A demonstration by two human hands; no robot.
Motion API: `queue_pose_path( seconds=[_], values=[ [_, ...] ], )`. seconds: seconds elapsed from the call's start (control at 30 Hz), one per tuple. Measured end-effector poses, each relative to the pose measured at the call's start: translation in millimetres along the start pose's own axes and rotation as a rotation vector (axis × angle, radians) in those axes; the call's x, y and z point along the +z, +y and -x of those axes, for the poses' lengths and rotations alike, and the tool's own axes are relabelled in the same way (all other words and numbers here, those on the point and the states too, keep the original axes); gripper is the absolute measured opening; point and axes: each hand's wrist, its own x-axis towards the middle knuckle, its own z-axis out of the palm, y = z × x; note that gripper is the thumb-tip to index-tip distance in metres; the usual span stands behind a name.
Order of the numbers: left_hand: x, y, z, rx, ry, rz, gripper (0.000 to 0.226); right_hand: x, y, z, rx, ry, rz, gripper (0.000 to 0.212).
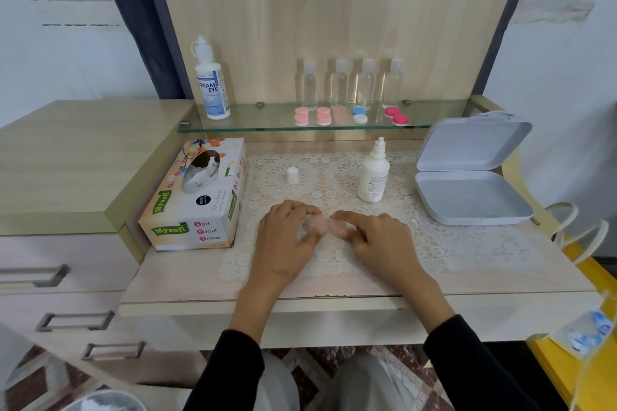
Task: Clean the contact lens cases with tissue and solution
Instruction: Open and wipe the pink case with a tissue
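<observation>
Black sleeves [233,370] reach up from the bottom edge to both hands at the middle of the frame, resting on a lace mat [434,243]. Between them lies a pink case [322,223], blurred. The left hand [287,240] curls its fingers over the case's left half, thumb beneath. The right hand [384,243] pinches the right half between forefinger and thumb, its other fingers folded under. How firmly either grips is lost in the blur.

Left of the hands stands a tissue box [197,200], a tissue showing in its slot. Above the hands, on the mat, a small white cap [292,175] stands alone, and right of it an uncapped white bottle [374,177] stands upright. At the right, a white hinged box [467,197] sits open, lid raised.

Farther back, a glass shelf [267,120] holds five shelf cases [324,116]: three pink, one blue and white, one red. Behind these, four clear bottles [340,83] stand in a row. At the shelf's left end stands a big bottle [212,83] marked DREAM EYE
</observation>
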Motion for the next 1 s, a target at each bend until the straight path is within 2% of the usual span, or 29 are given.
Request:
queue_pose_path(
  seconds=[0.17,0.23,0.37,0.77,1.0],
  values=[
    [-2.9,0.0,-3.8,-0.133,0.037,0.175,0.028,-0.8,-1.0,-0.2,0.004,-0.026,0.013,0.036],
    [-2.8,-1.3,-7.2,-0.171,0.013,0.169,0.029,-0.5,-0.7,-0.4,0.003,-0.012,0.014,0.035],
    [-5.6,-3.1,-21.9,-0.175,-0.058,0.055,0.03,-1.4,-1.9,0.8,0.006,-0.003,0.001,0.033],
    [-4.5,-8.7,-46.2,-0.177,-0.093,0.027,0.024,-2.6,-2.0,0.9,-0.004,0.0,-0.008,0.035],
    [-4.4,-13.2,-43.2,-0.161,-0.077,0.103,0.025,-2.9,-1.4,0.6,-0.01,-0.015,-0.01,0.037]
  ],
)
